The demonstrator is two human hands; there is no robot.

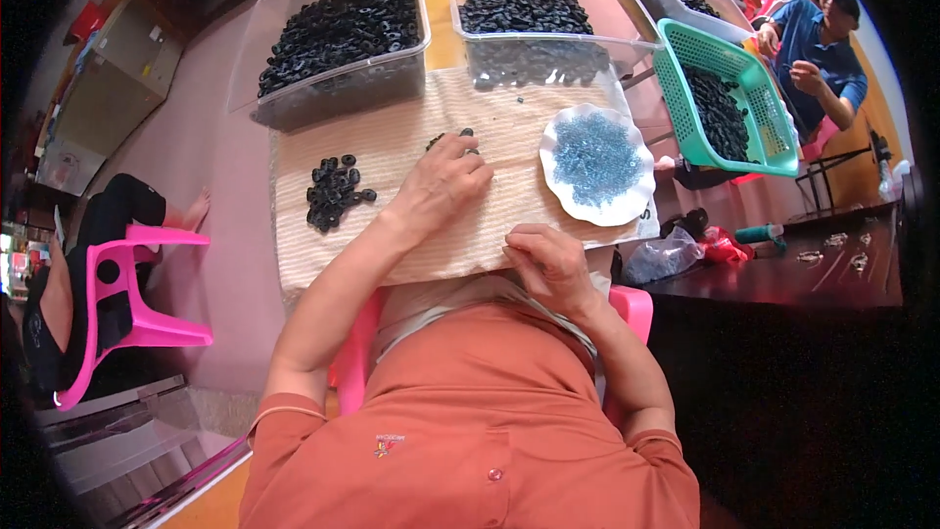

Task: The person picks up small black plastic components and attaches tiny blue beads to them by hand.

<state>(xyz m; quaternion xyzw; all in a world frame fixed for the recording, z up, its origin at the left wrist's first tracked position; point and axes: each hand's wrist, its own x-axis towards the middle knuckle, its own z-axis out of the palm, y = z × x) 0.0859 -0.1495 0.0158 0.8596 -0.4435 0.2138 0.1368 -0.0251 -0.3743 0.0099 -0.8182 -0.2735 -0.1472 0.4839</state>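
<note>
My left hand (441, 176) rests on the striped cloth, its fingers curled down beside a few small black rings (466, 133). Whatever lies under its fingertips is hidden. Close to the cloth's front edge, my right hand (550, 263) has thumb and fingers pinched together; anything between them is too small to make out. Left of my left hand lies a loose pile of black rings (335, 194). A white scalloped plate (593, 216) stands to the right, spread with tiny clear-blue pieces (595, 159).
Two clear plastic tubs, a left one (338, 88) and a middle one (539, 51), hold black pieces at the back. A green basket (774, 142) of black pieces is at the right. A person (818, 54) sits beyond it. A pink stool (147, 313) stands at the left.
</note>
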